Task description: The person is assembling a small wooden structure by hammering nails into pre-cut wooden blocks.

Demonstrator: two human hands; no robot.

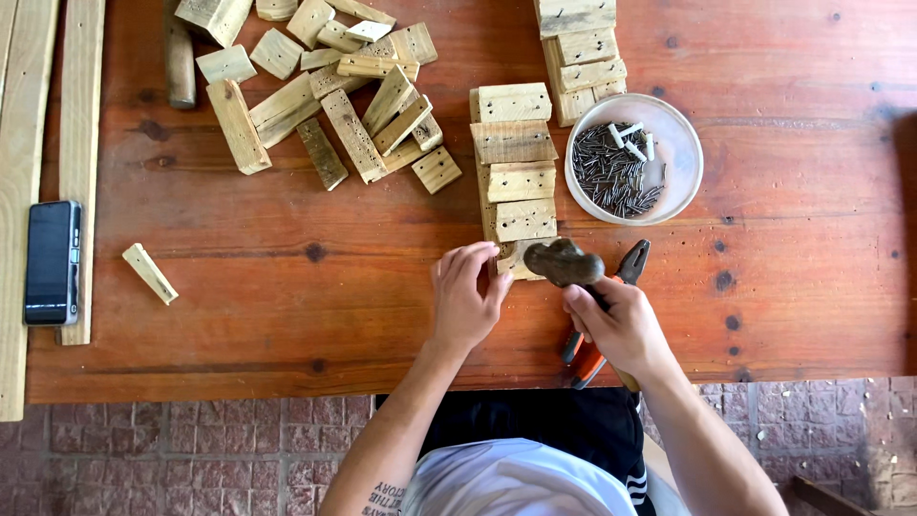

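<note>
- Left hand (465,301): fingertips pinched together at the near end of a row of small wood blocks (517,182), apparently steadying something at the nearest block (519,258); whether a nail sits between them is too small to tell.
- Right hand (619,328): fingers wrapped tight round the handle of a hammer (564,263), whose worn head hangs over the nearest block, just right of the left fingertips.
- Under the right hand: orange-handled pliers (604,315) lying on the red-brown wooden table (287,306).
- Beyond the right-hand knuckles: a clear round bowl of nails (632,172).
- Progress, as judged: four blocks farther along the row appear set in place; the nearest is in hand.
- Far beyond the left fingers: a loose pile of uncut-looking block offcuts (334,105) remains; a second stack (583,57) lies beyond the bowl.
- Far left: a dark phone (52,262) resting on pale planks (81,115).
</note>
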